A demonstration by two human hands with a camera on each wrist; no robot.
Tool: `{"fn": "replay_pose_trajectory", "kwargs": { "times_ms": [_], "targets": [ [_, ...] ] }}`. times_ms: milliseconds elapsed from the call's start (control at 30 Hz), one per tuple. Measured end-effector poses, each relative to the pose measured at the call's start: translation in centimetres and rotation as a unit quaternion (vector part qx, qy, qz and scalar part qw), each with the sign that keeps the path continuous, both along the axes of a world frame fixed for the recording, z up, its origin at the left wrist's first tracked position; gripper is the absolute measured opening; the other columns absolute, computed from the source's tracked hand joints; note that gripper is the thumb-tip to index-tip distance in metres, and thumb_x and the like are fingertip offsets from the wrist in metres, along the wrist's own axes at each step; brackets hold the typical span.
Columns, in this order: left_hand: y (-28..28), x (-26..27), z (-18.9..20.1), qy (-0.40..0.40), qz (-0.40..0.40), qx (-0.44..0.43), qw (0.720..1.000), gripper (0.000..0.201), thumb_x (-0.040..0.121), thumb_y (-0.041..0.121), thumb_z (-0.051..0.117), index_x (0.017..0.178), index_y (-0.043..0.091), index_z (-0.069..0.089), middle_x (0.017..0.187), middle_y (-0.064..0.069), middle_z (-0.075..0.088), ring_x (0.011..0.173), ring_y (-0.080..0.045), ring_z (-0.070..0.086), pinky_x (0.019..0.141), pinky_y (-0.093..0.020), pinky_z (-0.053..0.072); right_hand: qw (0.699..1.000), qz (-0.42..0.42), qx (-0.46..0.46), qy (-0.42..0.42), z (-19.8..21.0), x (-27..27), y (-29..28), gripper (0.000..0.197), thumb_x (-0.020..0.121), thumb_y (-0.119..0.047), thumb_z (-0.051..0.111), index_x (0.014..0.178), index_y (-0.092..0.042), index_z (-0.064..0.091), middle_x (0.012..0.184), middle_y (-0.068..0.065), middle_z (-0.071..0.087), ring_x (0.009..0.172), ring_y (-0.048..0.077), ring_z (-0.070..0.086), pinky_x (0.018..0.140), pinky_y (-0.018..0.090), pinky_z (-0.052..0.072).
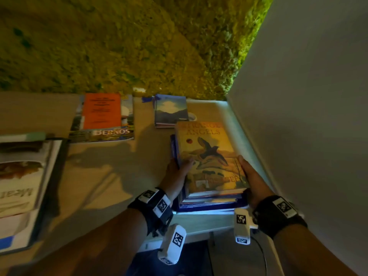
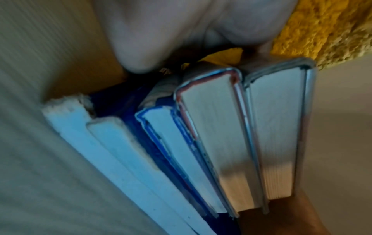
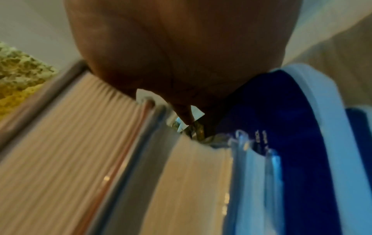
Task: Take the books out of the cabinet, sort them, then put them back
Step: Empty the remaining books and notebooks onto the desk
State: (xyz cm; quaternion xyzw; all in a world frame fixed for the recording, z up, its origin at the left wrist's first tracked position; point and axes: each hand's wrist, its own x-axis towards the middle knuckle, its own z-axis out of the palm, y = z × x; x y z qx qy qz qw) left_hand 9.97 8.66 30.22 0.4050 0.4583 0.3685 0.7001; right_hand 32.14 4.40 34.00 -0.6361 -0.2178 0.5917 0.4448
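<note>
My left hand [image 1: 176, 172] grips the left side of a stack of books [image 1: 211, 196], thumb lying on the top cover and the fingers tucked down along the side, out of sight. My right hand [image 1: 252, 180] grips the right side of the same stack, thumb on top near the cover's right edge and the rest of the hand wrapped over the near right corner. So the stack sits squarely between both hands, at the right end of the table [image 1: 111, 176], close to its near edge and just beside the white wall [image 1: 308, 116]. The top book [image 1: 209, 154] shows a dark bird and the words "Strange Angels"; under it, in the left wrist view, lie two thick books with cream page edges [image 2: 221, 143], then blue-covered ones. Beyond the stack, toward the table's far edge, lies a smaller pile topped by a blue cover with a cloud [image 1: 171, 111]. Left of that, an orange booklet [image 1: 102, 111] rests on a large magazine [image 1: 111, 132]. At the table's left edge is another pile of large books [image 1: 22, 176]. A mossy yellow-green wall [image 1: 119, 42] rises behind the far edge.
</note>
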Motion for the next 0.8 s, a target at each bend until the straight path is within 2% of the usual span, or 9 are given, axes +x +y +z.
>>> {"fn": "replay_pose_trajectory", "kwargs": {
  "times_ms": [167,233,300,367,433,533,600,700,800],
  "targets": [
    [1.2,6.5,-0.4,0.029,-0.023,0.000,0.999,0.091,0.065,0.083,0.065,0.137,0.030,0.045,0.129,0.004,0.063,0.117,-0.017,0.063,0.102,-0.043,0.050,1.000,-0.026,-0.007,-0.007,0.4,5.8,0.8,0.060,0.092,-0.064,0.055,0.130,-0.021,0.070,0.120,0.017,0.075,0.112,0.036,0.071,0.106,0.052,0.051],
    [1.2,8.5,0.4,0.027,-0.029,0.015,0.999,0.071,0.081,0.070,0.062,0.133,0.024,0.046,0.123,0.011,0.061,0.112,-0.007,0.061,0.094,-0.025,0.049,0.999,-0.041,-0.005,-0.002,0.4,7.8,1.2,0.056,0.093,-0.058,0.057,0.127,-0.017,0.072,0.120,0.019,0.074,0.112,0.038,0.070,0.105,0.054,0.051],
    [1.2,9.3,1.4,0.037,-0.036,0.025,0.998,0.040,0.096,0.051,0.055,0.127,0.026,0.045,0.114,0.018,0.057,0.103,0.005,0.056,0.081,-0.012,0.042,0.999,-0.042,-0.002,0.001,0.4,9.0,1.5,0.049,0.096,-0.052,0.056,0.122,-0.014,0.074,0.113,0.018,0.076,0.100,0.036,0.073,0.094,0.050,0.057],
    [1.2,9.2,1.7,0.048,-0.046,0.024,0.997,0.048,0.097,0.050,0.054,0.135,0.023,0.045,0.123,0.013,0.057,0.117,-0.005,0.055,0.090,-0.018,0.039,0.999,-0.036,-0.004,-0.012,0.6,9.6,1.8,0.043,0.100,-0.046,0.053,0.107,-0.012,0.078,0.102,0.017,0.078,0.081,0.031,0.076,0.075,0.041,0.063],
    [1.1,8.3,1.9,0.078,-0.065,0.030,0.994,0.064,0.093,0.058,0.053,0.145,0.022,0.043,0.130,0.010,0.054,0.128,-0.013,0.049,0.097,-0.027,0.032,0.999,-0.028,0.008,-0.032,1.0,9.9,2.1,0.036,0.104,-0.037,0.051,0.100,-0.013,0.077,0.100,0.021,0.077,0.076,0.030,0.074,0.067,0.037,0.061],
    [0.6,6.1,2.2,0.101,-0.121,0.025,0.987,0.076,0.086,0.072,0.050,0.145,0.026,0.045,0.134,0.012,0.053,0.125,-0.012,0.049,0.096,-0.029,0.033,0.985,-0.044,0.068,-0.152,2.1,9.6,3.2,0.017,0.101,-0.014,0.059,0.115,-0.016,0.069,0.102,0.015,0.074,0.078,0.022,0.069,0.070,0.032,0.056],
    [-0.2,4.1,2.3,0.119,-0.151,0.011,0.981,0.065,0.093,0.066,0.048,0.145,0.028,0.043,0.134,0.008,0.050,0.121,-0.011,0.046,0.098,-0.030,0.032,0.965,-0.035,0.121,-0.229,3.7,7.9,3.9,0.021,0.097,-0.007,0.063,0.113,-0.020,0.069,0.082,0.001,0.075,0.073,0.018,0.068,0.065,0.026,0.054],
    [-1.6,0.0,2.1,0.162,-0.149,0.022,0.975,0.071,0.089,0.065,0.054,0.148,0.028,0.040,0.150,-0.001,0.047,0.128,-0.018,0.051,0.101,-0.036,0.041,0.942,0.011,0.207,-0.265,6.8,2.4,4.4,0.025,0.096,-0.011,0.064,0.119,-0.016,0.071,0.097,0.007,0.074,0.084,0.024,0.067,0.067,0.027,0.056],
    [-2.8,-5.7,2.7,0.186,-0.107,0.050,0.975,0.052,0.096,0.046,0.058,0.142,0.022,0.050,0.141,-0.005,0.057,0.121,-0.020,0.059,0.099,-0.037,0.046,0.931,0.084,0.247,-0.255,8.0,-5.7,3.4,0.017,0.090,-0.024,0.066,0.104,-0.019,0.074,0.108,0.006,0.074,0.097,0.022,0.069,0.079,0.034,0.054]
  ]
}}
